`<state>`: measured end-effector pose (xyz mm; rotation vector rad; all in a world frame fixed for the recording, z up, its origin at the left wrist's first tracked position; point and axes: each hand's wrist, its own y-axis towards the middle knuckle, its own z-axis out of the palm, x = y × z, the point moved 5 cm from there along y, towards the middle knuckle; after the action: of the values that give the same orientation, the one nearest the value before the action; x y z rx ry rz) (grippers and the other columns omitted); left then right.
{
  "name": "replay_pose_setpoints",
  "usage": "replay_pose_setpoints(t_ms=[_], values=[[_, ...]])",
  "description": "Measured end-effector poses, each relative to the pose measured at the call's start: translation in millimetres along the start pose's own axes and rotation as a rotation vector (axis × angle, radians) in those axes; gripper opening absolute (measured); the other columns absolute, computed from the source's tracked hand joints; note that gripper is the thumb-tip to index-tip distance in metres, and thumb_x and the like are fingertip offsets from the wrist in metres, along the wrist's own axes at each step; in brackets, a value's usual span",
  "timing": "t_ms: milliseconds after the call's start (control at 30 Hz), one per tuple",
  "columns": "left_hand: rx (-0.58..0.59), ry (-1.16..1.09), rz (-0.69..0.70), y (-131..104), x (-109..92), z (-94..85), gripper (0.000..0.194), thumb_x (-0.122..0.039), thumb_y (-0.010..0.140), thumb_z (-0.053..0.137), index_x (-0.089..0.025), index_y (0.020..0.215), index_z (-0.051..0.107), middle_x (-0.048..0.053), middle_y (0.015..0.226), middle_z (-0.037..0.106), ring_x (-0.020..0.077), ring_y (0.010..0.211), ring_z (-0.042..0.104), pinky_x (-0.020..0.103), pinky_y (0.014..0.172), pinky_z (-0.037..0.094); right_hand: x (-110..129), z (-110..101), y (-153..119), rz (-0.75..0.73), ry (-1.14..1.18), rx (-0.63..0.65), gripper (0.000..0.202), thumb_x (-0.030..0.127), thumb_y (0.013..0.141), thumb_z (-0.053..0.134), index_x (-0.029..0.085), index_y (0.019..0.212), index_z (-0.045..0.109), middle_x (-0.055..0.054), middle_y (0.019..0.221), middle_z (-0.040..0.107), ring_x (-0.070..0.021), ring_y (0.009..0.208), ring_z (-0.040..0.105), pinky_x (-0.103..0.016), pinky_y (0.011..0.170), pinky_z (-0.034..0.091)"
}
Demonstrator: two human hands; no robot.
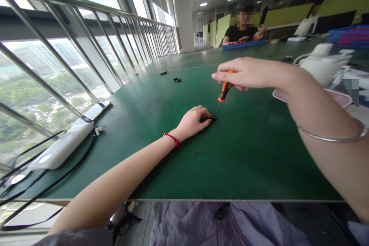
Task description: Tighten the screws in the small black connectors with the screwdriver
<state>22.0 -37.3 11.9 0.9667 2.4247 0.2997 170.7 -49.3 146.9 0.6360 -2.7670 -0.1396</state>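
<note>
My left hand (194, 122) rests on the green tabletop, its fingers closed around a small black part (211, 118) that lies flat. What kind of part it is I cannot make out; the fingers cover its left end. Above and to the right, my right hand (240, 72) grips the orange and black handle of a screwdriver (225, 91). The tool stands tilted, its thin shaft running down to the right end of the black part. The tip appears to touch the part there.
Farther off lie small black pieces (177, 80) and another dark piece (163, 73). A white power strip (65, 144) with cables lines the left edge beside a phone (98, 110) and metal railing. At right stand a white jug (323, 63) and pink-rimmed tray (340, 98). A person (240, 32) sits opposite.
</note>
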Motion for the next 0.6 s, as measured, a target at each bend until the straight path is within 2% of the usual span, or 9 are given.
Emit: replay_pose_setpoints(t_ms=[67,133,233,333,400,500,600], values=[[0.002,0.003,-0.006,-0.1,0.2,-0.2,0.012,-0.026,0.080,0.055,-0.018,0.085,0.062,0.003,0.084,0.058,0.0160,0.078,0.055,0.028,0.070,0.046,0.3,-0.5,0.1,-0.001,-0.004,-0.002,0.041,0.054,0.085,0.039,0.019,0.085,0.062,-0.001,0.058,0.052,-0.0125,0.050,0.045,-0.029,0.055,0.029],[0.002,0.006,-0.008,-0.1,0.5,-0.2,0.013,-0.027,0.080,0.055,-0.018,0.085,0.062,0.003,0.084,0.058,0.0161,0.078,0.055,0.028,0.070,0.046,1.2,-1.1,1.0,-0.044,-0.011,-0.015,0.030,0.046,0.081,0.050,0.021,0.092,0.062,-0.001,0.066,0.056,-0.0127,0.054,0.047,-0.028,0.056,0.030],[0.000,0.002,-0.001,0.0,0.8,-0.2,0.013,-0.027,0.080,0.055,-0.018,0.085,0.062,0.002,0.083,0.057,0.0160,0.078,0.055,0.028,0.070,0.046,0.9,-0.8,2.6,-0.082,-0.026,-0.029,0.032,0.041,0.072,0.061,0.023,0.099,0.060,-0.002,0.078,0.062,-0.0141,0.061,0.051,-0.027,0.057,0.032],[-0.001,-0.003,0.003,0.1,1.2,0.1,0.012,-0.026,0.079,0.055,-0.018,0.085,0.062,0.002,0.083,0.057,0.0158,0.078,0.054,0.028,0.070,0.046,0.0,-0.2,2.5,-0.057,-0.009,-0.034,0.035,0.051,0.080,0.049,0.020,0.089,0.063,-0.003,0.077,0.062,-0.0151,0.063,0.052,-0.028,0.059,0.033],[-0.001,-0.002,0.003,0.1,1.4,0.2,0.012,-0.026,0.079,0.055,-0.018,0.085,0.062,0.002,0.083,0.057,0.0159,0.078,0.055,0.028,0.070,0.046,1.9,-0.9,2.1,-0.070,0.013,-0.050,0.041,0.052,0.085,0.040,0.019,0.084,0.065,-0.005,0.076,0.061,-0.0154,0.064,0.052,-0.028,0.060,0.033],[-0.001,0.001,0.007,0.4,0.9,0.0,0.012,-0.026,0.080,0.055,-0.018,0.085,0.062,0.002,0.083,0.058,0.0162,0.079,0.055,0.028,0.071,0.046,5.0,-2.2,2.5,-0.110,-0.001,-0.086,0.028,0.041,0.080,0.050,0.020,0.093,0.062,-0.004,0.079,0.061,-0.0147,0.063,0.051,-0.028,0.058,0.033],[0.002,0.005,0.009,0.9,0.1,-0.5,0.012,-0.026,0.080,0.055,-0.018,0.086,0.062,0.003,0.084,0.058,0.0163,0.079,0.055,0.028,0.070,0.046,4.4,-2.3,3.0,-0.094,-0.036,-0.096,0.029,0.040,0.075,0.057,0.021,0.098,0.059,-0.003,0.078,0.060,-0.0146,0.062,0.050,-0.027,0.057,0.033]])
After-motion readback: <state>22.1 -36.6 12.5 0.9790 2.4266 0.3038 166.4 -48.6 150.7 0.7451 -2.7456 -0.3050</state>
